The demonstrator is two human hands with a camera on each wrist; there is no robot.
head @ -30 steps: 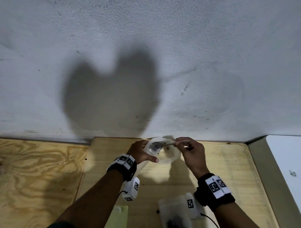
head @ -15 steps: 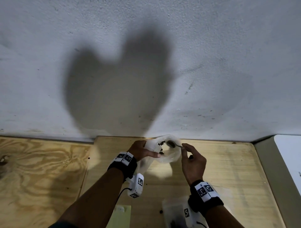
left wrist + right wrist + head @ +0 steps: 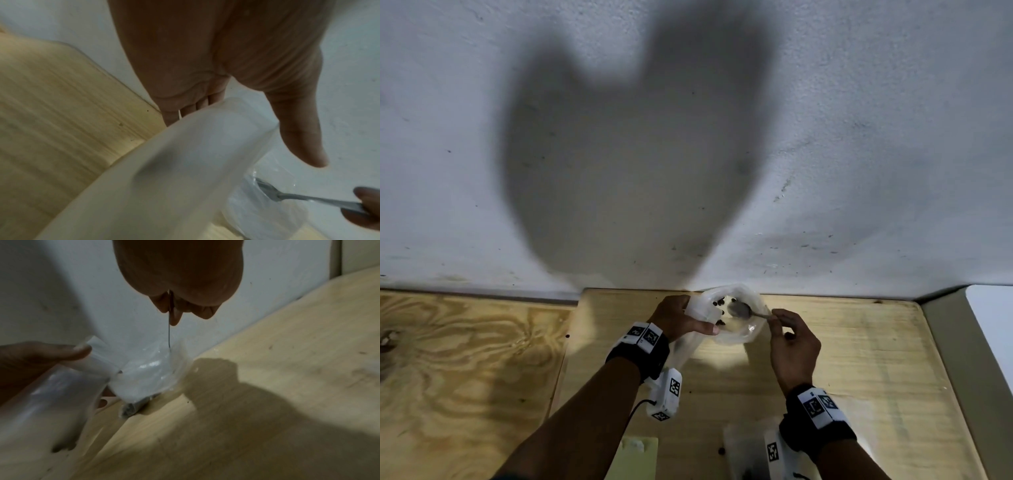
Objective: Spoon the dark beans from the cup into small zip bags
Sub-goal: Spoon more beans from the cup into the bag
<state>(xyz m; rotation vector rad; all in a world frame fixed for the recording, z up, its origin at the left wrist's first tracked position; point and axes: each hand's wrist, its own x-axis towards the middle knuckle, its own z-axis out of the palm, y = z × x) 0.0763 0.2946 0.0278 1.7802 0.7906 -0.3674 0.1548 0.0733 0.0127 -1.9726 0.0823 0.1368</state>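
Note:
My left hand (image 3: 697, 317) grips a translucent plastic cup (image 3: 683, 346), tilted, and holds the mouth of a clear zip bag (image 3: 743, 334) beside it. My right hand (image 3: 774, 317) pinches the handle of a metal spoon (image 3: 739, 310), whose bowl sits inside the bag's open mouth. A few dark beans (image 3: 719, 303) show at the mouth. In the left wrist view the cup (image 3: 185, 162) fills the middle, and the spoon (image 3: 287, 197) enters the bag (image 3: 267, 203). In the right wrist view the spoon (image 3: 169, 331) points down into the bag (image 3: 152, 373), with beans at its bottom corner.
All this happens at the back of a light wooden board (image 3: 842, 359), close to a white wall (image 3: 825, 171). A second clear bag (image 3: 743, 452) with dark beans, a loose bean (image 3: 720, 451) and a pale green sheet (image 3: 637, 459) lie near the front edge. Plywood (image 3: 465, 377) lies on the left.
The spoon has gone from the cup's mouth across into the zip bag, and beans have dropped from it. My right hand has sunk lower and turned; the view has tilted up.

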